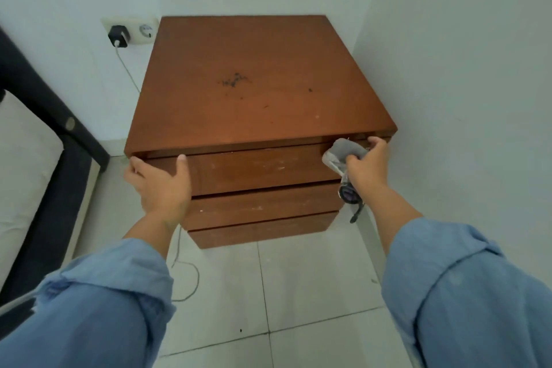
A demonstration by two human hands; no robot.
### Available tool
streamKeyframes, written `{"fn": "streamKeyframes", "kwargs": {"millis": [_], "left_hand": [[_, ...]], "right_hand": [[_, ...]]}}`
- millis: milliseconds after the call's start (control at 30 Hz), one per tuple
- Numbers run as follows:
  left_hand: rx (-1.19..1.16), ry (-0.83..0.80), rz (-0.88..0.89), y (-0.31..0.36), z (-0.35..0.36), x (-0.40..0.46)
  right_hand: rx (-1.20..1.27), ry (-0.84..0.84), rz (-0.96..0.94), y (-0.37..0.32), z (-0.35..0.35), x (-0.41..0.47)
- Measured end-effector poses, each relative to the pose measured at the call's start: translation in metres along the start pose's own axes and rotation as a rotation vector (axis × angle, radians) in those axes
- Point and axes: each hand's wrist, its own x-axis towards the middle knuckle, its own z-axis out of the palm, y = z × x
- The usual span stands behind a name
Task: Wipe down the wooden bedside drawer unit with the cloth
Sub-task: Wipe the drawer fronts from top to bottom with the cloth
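The wooden bedside drawer unit (254, 92) stands in the room's corner, its brown top marked with dark smudges near the middle. Three drawer fronts face me. My left hand (161, 185) grips the left front corner of the top drawer, thumb on the drawer face. My right hand (369, 164) is at the right front corner, fingers hooked under the top's edge, holding a crumpled grey cloth (343, 155) against the drawer front. A dark patterned piece of the cloth with a strap hangs below that hand.
White walls close in behind and to the right. A wall socket (131, 30) with a black charger and a trailing cable sits left of the unit. A dark bed frame (44, 104) with a mattress lies at far left. Pale floor tiles (298, 293) stretch in front.
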Motion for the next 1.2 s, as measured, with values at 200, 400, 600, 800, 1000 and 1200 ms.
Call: {"fn": "streamKeyframes", "kwargs": {"millis": [200, 400, 600, 800, 1000, 1200], "left_hand": [[-0.095, 0.177, 0.034, -0.017, 0.028, 0.015], [-0.156, 0.266, 0.107, -0.024, 0.036, 0.021], [-0.261, 0.270, 0.092, -0.024, 0.032, 0.022], [-0.220, 0.293, 0.027, -0.018, 0.016, 0.006], [-0.216, 0.300, 0.010, -0.021, 0.009, -0.006], [-0.206, 0.312, -0.031, -0.027, 0.006, -0.007]], "right_hand": [[0.158, 0.109, 0.023, 0.024, 0.003, 0.026], [0.190, 0.125, -0.011, 0.038, 0.009, 0.045], [0.197, 0.123, 0.015, 0.040, 0.009, 0.048], [0.260, 0.174, 0.011, 0.040, 0.002, 0.033], [0.259, 0.151, 0.014, 0.044, -0.003, 0.018], [0.191, 0.098, 0.029, 0.047, -0.012, 0.008]]}}
